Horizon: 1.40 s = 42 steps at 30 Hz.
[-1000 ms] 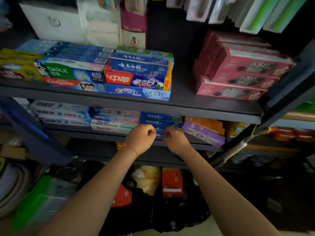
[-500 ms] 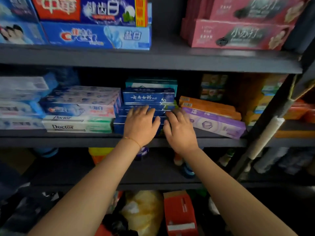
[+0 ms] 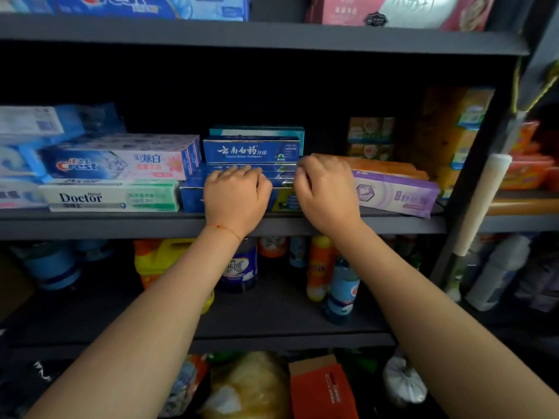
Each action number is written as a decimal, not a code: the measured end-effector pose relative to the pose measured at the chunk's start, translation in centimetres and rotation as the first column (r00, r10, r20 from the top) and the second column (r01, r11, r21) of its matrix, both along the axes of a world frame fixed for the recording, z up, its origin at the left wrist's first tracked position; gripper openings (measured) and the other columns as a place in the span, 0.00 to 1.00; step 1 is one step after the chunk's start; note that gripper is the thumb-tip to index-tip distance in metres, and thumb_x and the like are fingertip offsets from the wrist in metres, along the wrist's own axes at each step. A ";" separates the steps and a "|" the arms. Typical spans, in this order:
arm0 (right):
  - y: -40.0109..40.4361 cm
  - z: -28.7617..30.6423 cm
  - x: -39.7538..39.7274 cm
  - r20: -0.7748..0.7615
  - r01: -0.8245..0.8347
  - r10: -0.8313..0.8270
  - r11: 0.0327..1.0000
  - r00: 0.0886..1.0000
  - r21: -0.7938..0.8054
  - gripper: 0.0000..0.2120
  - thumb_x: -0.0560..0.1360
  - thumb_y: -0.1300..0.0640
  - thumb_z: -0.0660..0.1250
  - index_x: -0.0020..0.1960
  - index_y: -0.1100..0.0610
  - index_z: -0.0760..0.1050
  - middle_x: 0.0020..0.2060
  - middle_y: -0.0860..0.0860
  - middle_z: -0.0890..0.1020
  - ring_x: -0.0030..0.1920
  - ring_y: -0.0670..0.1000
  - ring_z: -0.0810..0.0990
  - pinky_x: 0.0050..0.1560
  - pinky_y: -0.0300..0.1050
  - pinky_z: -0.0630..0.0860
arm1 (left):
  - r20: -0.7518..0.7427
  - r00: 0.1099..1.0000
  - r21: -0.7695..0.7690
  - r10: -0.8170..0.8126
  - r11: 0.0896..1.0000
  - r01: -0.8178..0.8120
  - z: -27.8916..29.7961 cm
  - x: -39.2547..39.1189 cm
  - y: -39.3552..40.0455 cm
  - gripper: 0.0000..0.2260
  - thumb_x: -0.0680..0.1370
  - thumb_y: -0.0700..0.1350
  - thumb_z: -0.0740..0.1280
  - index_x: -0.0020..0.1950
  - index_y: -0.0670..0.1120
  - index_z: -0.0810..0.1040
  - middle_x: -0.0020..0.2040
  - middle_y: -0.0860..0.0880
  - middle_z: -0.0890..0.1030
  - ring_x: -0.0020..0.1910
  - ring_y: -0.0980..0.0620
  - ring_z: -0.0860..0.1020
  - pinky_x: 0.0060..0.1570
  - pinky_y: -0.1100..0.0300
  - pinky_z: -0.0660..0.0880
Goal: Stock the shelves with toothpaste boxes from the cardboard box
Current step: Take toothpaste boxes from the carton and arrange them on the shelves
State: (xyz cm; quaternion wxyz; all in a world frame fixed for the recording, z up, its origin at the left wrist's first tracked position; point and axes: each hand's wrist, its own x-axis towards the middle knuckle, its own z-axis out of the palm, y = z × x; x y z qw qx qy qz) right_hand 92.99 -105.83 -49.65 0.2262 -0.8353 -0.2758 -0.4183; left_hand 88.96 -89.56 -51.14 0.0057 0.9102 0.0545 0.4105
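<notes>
Head view: we have both hands at the stack of dark blue toothpaste boxes (image 3: 251, 173) on the middle shelf (image 3: 393, 226). The left hand (image 3: 236, 198) has fingers curled over the stack's front face; the right hand (image 3: 325, 192) curls at its right end, beside the purple box (image 3: 396, 192). We cannot tell whether either hand pinches a box. The stack's long axis runs left-right, directly ahead of both hands, equally near
</notes>
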 end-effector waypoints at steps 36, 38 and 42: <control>-8.3 1.6 0.2 -0.241 0.122 -0.224 0.919 0.944 -0.376 0.36 0.71 0.28 0.56 0.67 0.51 0.74 0.61 0.58 0.77 0.65 0.60 0.70 0.62 0.55 0.61 | -0.236 0.971 -0.016 -0.040 0.999 0.038 0.5 -2.4 0.1 0.31 0.79 0.67 0.55 0.75 0.50 0.67 0.66 0.46 0.72 0.68 0.44 0.68 0.70 0.49 0.60; -8.6 2.2 0.0 -0.208 0.136 -0.199 0.949 0.958 -0.283 0.37 0.69 0.27 0.55 0.66 0.52 0.75 0.58 0.60 0.78 0.62 0.61 0.72 0.60 0.55 0.61 | -0.274 0.958 -0.052 -0.083 0.996 0.072 1.1 -3.0 0.1 0.30 0.79 0.65 0.59 0.77 0.51 0.66 0.69 0.46 0.71 0.70 0.45 0.67 0.72 0.51 0.59; -6.9 5.6 -1.1 -0.106 0.133 -0.153 0.974 0.983 -0.181 0.37 0.69 0.27 0.55 0.65 0.52 0.75 0.55 0.61 0.78 0.59 0.62 0.73 0.58 0.55 0.61 | -0.327 0.927 -0.148 -0.181 0.979 0.139 2.2 -4.0 0.4 0.34 0.78 0.56 0.67 0.80 0.51 0.58 0.75 0.45 0.68 0.72 0.43 0.66 0.71 0.53 0.62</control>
